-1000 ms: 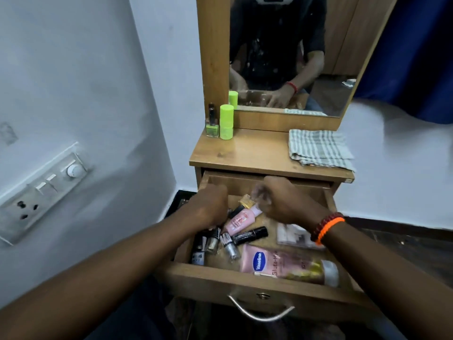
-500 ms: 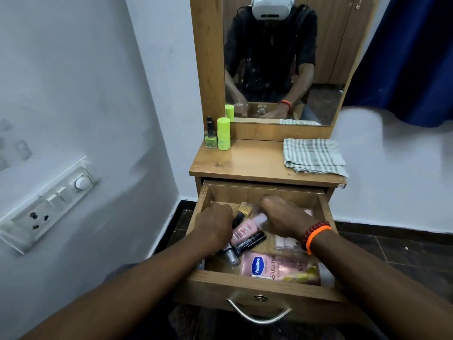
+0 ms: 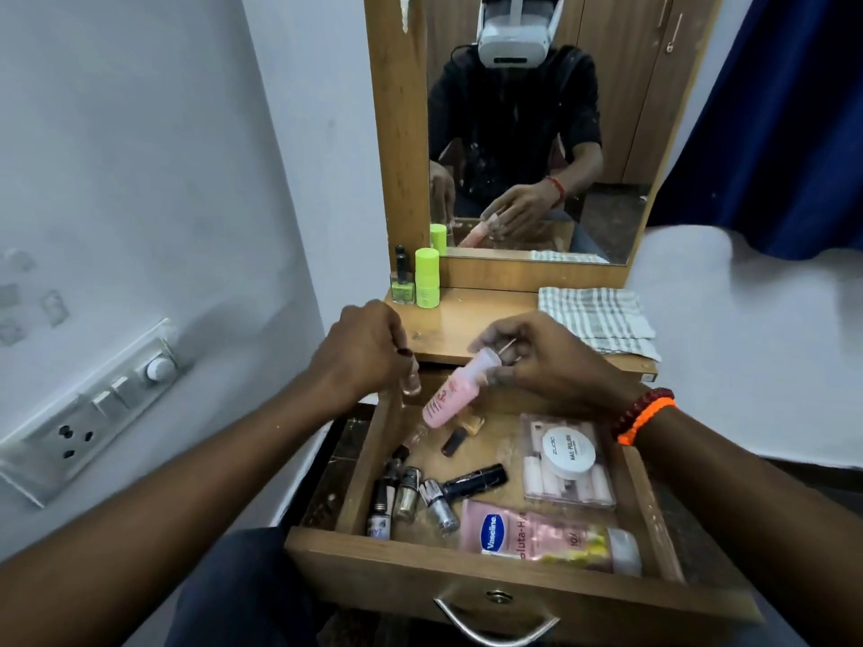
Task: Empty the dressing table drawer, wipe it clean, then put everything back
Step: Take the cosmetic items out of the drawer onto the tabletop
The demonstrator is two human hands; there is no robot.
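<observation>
Wooden tabletop (image 3: pixel 471 319), perhaps smudged, white walls (image 3: pixel 140 156)

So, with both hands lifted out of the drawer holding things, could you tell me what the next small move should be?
Probably set both on the table top: the right hand holds the pink bottle, the left hand a small bottle, and the drawer is still stocked.
</observation>
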